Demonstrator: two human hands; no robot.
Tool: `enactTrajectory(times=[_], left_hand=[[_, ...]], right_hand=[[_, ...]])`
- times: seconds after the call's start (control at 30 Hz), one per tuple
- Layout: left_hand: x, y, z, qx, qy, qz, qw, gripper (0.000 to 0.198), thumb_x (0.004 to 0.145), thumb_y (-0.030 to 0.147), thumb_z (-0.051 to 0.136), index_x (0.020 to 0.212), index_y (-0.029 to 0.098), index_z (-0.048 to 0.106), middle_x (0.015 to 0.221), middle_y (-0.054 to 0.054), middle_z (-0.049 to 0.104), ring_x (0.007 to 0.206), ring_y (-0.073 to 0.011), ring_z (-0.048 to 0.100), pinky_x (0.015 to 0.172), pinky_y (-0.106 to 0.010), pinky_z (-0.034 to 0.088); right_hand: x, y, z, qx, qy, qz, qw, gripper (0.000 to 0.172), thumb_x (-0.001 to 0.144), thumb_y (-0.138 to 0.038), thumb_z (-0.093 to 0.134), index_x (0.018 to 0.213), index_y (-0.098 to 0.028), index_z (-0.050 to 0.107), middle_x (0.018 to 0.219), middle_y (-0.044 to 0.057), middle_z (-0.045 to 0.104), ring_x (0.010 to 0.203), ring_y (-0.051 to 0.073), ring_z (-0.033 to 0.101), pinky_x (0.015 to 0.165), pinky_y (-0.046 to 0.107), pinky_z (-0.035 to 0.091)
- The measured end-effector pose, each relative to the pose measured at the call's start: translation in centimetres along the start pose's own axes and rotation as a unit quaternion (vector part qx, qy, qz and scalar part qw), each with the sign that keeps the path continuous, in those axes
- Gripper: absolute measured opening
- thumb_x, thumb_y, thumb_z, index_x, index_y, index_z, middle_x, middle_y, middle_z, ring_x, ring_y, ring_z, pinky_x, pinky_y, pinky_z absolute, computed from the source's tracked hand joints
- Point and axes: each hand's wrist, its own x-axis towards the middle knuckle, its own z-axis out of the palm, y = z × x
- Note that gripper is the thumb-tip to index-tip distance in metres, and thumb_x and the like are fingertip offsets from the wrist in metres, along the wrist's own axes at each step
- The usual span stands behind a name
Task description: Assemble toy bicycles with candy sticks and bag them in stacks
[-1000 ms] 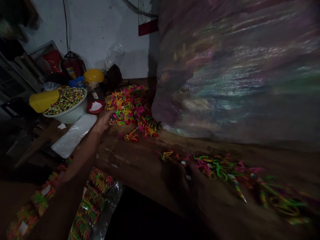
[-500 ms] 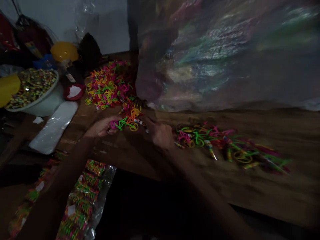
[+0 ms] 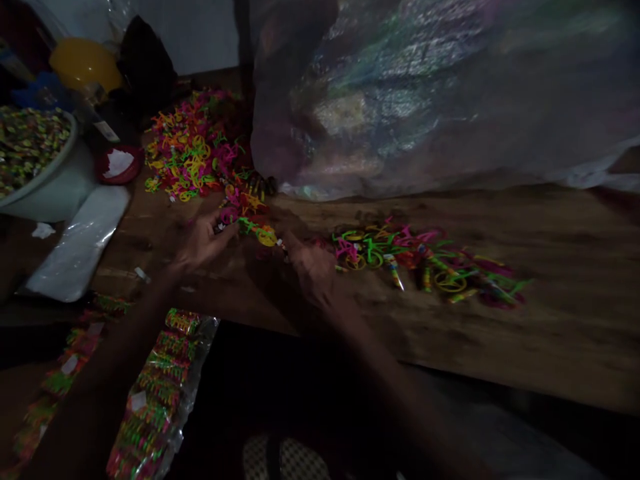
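My left hand (image 3: 200, 240) pinches a small neon plastic bicycle toy (image 3: 253, 230) at its pink wheel end, just above the wooden table (image 3: 550, 333). My right hand (image 3: 313, 270) is beside the toy's yellow wheel end; its fingers are dark and blurred. A big heap of neon bicycle toys (image 3: 193, 150) lies behind my left hand. A smaller scatter of the same toys (image 3: 425, 260) lies to the right of my right hand.
A huge clear plastic sack (image 3: 440, 93) of coloured toys fills the back right. At left stand a white basin (image 3: 35, 193) of small coloured pieces, a red dish (image 3: 119, 165), a white flat packet (image 3: 75, 243). Packed toy strips in a clear bag (image 3: 150, 407) lie by my left arm.
My left hand drew back from the big heap with a bicycle toy. My right hand came up from the near table edge to meet it. The view shifted right and down.
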Motion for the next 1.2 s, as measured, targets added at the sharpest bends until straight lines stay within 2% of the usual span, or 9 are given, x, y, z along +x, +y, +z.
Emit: enactTrajectory(times=[0.1,0.2,0.3,0.4,0.53,0.63,0.8,1.0,1.2], left_hand=[[-0.1,0.1,-0.1,-0.011,-0.006,0.013,1.0,0.035,0.084,0.05,0.065,0.077,0.016,0.063,0.073,-0.001,0.064,0.069,-0.013,0.055,0.065,-0.024,0.043],[-0.2,-0.1,0.1,-0.003,0.001,0.032,0.999,0.035,0.083,0.051,0.067,0.085,0.016,0.067,0.075,0.0,0.064,0.068,-0.0123,0.055,0.064,-0.024,0.043],[-0.5,-0.3,0.4,0.007,0.063,0.051,0.997,0.034,0.078,0.047,0.073,0.093,0.016,0.07,0.077,0.001,0.064,0.069,-0.0112,0.055,0.064,-0.023,0.042],[-0.8,0.1,0.8,-0.101,0.101,-0.003,0.99,0.033,0.077,0.046,0.075,0.093,0.018,0.068,0.07,0.003,0.06,0.057,-0.0084,0.051,0.055,-0.022,0.039],[-1.2,1.2,1.2,-0.225,0.034,-0.072,0.971,0.034,0.075,0.046,0.077,0.091,0.02,0.063,0.061,0.007,0.053,0.039,-0.0047,0.038,0.04,-0.022,0.026],[-1.3,2.0,1.4,-0.212,0.028,-0.073,0.974,0.034,0.075,0.045,0.078,0.09,0.02,0.06,0.074,0.004,0.063,0.041,-0.0031,0.04,0.04,-0.021,0.029],[-0.6,2.0,1.8,-0.17,0.04,-0.063,0.983,0.036,0.078,0.048,0.075,0.091,0.019,0.059,0.078,0.001,0.069,0.039,-0.0026,0.036,0.039,-0.02,0.027],[0.4,0.8,1.3,-0.194,0.0,-0.097,0.976,0.036,0.075,0.048,0.079,0.09,0.021,0.061,0.069,0.004,0.058,0.041,-0.004,0.04,0.04,-0.022,0.025],[0.5,1.5,1.8,-0.222,-0.008,-0.106,0.969,0.042,0.071,0.047,0.08,0.097,0.019,0.062,0.081,0.003,0.061,0.042,-0.0022,0.037,0.038,-0.022,0.026]], right_hand=[[-0.5,-0.2,-0.5,0.045,0.015,0.036,0.998,0.032,0.1,-0.033,0.041,0.113,-0.023,0.068,0.106,0.008,0.072,0.08,0.021,0.066,0.058,0.028,0.029],[-0.9,0.1,-0.6,0.097,-0.011,0.011,0.995,0.029,0.097,-0.029,0.045,0.109,-0.023,0.071,0.098,0.007,0.073,0.081,0.022,0.067,0.062,0.029,0.036],[-1.6,0.5,-0.3,0.096,0.056,-0.012,0.994,0.03,0.096,-0.031,0.048,0.112,-0.021,0.071,0.1,0.01,0.073,0.084,0.024,0.067,0.071,0.031,0.043],[-2.0,0.4,0.0,0.057,0.098,-0.017,0.993,0.034,0.095,-0.033,0.05,0.122,-0.024,0.067,0.101,0.009,0.074,0.081,0.025,0.068,0.069,0.031,0.043],[-1.9,0.6,0.0,0.065,0.077,-0.053,0.994,0.038,0.095,-0.028,0.049,0.128,-0.026,0.065,0.107,0.007,0.074,0.084,0.022,0.069,0.06,0.027,0.038],[-1.4,1.4,-0.2,0.072,0.085,-0.069,0.991,0.038,0.096,-0.028,0.047,0.128,-0.025,0.067,0.118,0.008,0.071,0.094,0.022,0.069,0.062,0.026,0.042],[-0.6,2.3,-0.3,0.1,0.013,-0.093,0.99,0.039,0.099,-0.035,0.043,0.124,-0.022,0.07,0.099,0.01,0.076,0.089,0.024,0.07,0.062,0.029,0.045],[-0.5,2.5,-0.2,0.112,0.084,-0.078,0.987,0.035,0.097,-0.032,0.046,0.121,-0.024,0.07,0.114,0.007,0.071,0.092,0.019,0.068,0.063,0.024,0.042],[-1.1,2.8,0.2,0.204,0.107,-0.102,0.968,0.036,0.096,-0.025,0.045,0.121,-0.022,0.071,0.114,0.008,0.072,0.102,0.021,0.066,0.08,0.029,0.051]])
